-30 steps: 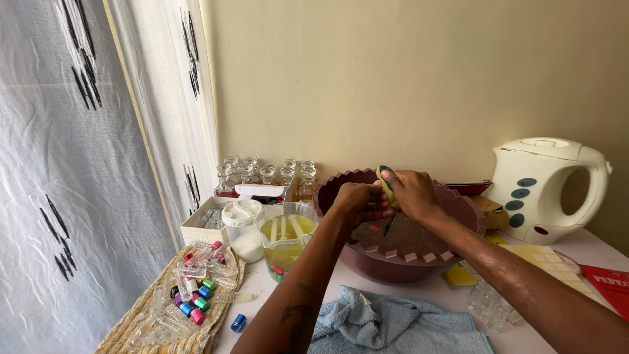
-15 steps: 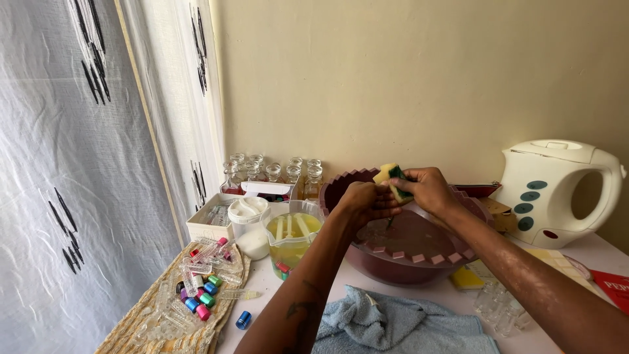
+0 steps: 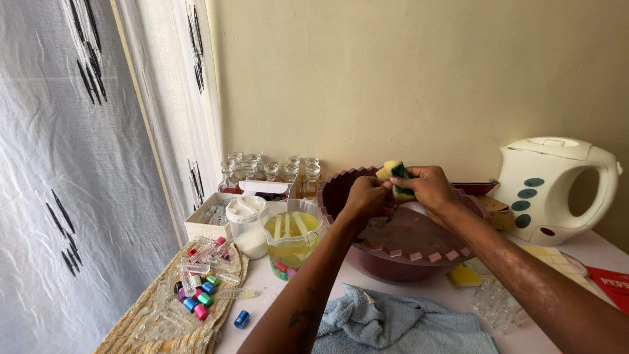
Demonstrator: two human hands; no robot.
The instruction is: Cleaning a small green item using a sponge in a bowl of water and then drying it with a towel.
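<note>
Both hands meet above a dark red plastic basin (image 3: pixel 406 252) with a scalloped rim. My right hand (image 3: pixel 429 187) grips a yellow sponge with a green scouring side (image 3: pixel 395 172), folded around something I cannot make out. My left hand (image 3: pixel 363 196) pinches at the sponge's lower edge, its fingers closed on a small item that is hidden. The basin holds some cloudy water.
A clear jug of yellow liquid (image 3: pixel 293 236) stands left of the basin, next to a white tub (image 3: pixel 246 216). Small glass bottles (image 3: pixel 272 170) line the wall. Vials with coloured caps (image 3: pixel 196 288) lie on a woven mat. A white kettle (image 3: pixel 557 190) stands right; a blue towel (image 3: pixel 393 324) lies in front.
Both hands have risen a little above the basin and the sponge has turned, showing more of its yellow side. The view has shifted slightly.
</note>
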